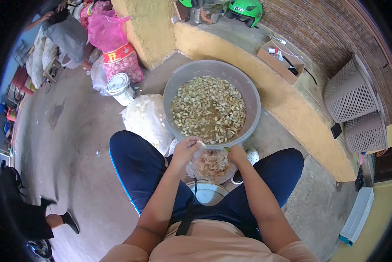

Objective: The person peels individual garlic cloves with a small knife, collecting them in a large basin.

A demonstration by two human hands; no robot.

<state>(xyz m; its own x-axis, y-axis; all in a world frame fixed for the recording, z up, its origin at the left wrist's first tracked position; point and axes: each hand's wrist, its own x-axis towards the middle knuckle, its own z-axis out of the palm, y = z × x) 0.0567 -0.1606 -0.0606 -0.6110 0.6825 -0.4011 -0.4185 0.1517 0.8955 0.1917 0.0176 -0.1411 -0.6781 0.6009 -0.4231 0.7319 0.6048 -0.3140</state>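
Note:
My left hand (186, 150) is closed in a pinch on a pale garlic clove (200, 143) at the near rim of a large grey basin (255, 102). Many garlic cloves (209, 105) lie in brownish water in that basin. My right hand (237, 154) is closed too, with a small yellow-green bit (227, 149) showing at its fingers; what it holds I cannot make out. Between and below both hands sits a clear plastic bag (191, 169) with brownish, papery garlic peels (212, 165) in it.
Left of the basin stand a white plastic bag (147, 122), a lidded tin can (120, 89) and a pink mesh sack (107, 32). A yellow ledge (287, 118) curves along the right, bearing a cardboard box (276, 65) and plastic baskets (351, 91). Other people (67, 35) are at left.

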